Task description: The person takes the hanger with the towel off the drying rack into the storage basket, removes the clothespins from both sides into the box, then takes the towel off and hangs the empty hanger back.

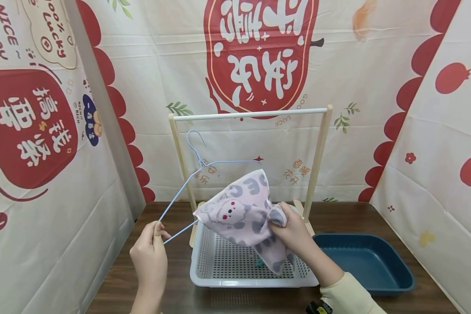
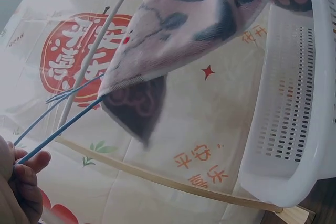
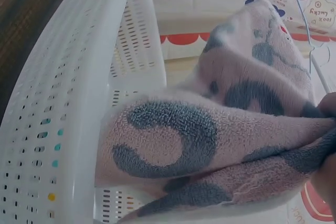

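Note:
My left hand (image 1: 151, 248) grips one corner of a light blue wire clothes hanger (image 1: 178, 194), whose hook points up. A pink towel (image 1: 235, 205) with grey patches and a printed animal face hangs over the hanger's lower bar, covering much of its right side. Bunched towel cloth is held in my right hand (image 1: 292, 229), at the right of the hanger. In the left wrist view, the hanger (image 2: 63, 124) runs from my fingers into the towel (image 2: 184, 35). Folds of the towel (image 3: 173, 135) fill the right wrist view, close over the basket.
A white perforated basket (image 1: 255, 282) stands on the brown table (image 1: 165, 279) below the towel, with a small teal item inside. Behind it rises a wooden rack with a white rail (image 1: 251, 114). A dark blue tray (image 1: 365, 261) sits at the right. Printed cloth surrounds the table.

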A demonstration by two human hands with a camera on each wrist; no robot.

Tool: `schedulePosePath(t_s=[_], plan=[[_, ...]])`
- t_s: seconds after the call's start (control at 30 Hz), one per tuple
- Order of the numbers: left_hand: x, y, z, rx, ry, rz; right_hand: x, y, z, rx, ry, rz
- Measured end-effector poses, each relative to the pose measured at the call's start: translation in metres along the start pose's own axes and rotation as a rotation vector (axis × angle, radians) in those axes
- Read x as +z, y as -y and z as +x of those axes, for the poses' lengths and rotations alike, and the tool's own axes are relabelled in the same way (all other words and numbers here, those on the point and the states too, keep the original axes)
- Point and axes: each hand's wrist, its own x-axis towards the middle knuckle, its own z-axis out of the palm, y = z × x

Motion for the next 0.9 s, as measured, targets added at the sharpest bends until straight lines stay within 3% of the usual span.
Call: schedulePosePath(t_s=[0.1,0.33,0.63,0.9], plan=[[0.000,0.000,0.000,0.000,-0.003,0.004,0.000,-0.004,0.001,-0.035,0.014,-0.014],[-0.001,0.000,0.000,-0.001,-0.026,-0.011,-0.001,-0.013,0.005,-0.203,0.063,-0.063],[-0.004,-0.004,0.005,-0.018,-0.007,-0.030,-0.006,-0.014,0.002,-0.150,0.129,-0.307],[0.003,-0.005,0.013,0.014,0.063,-0.032,-0.013,-0.014,0.001,-0.064,0.151,-0.347]])
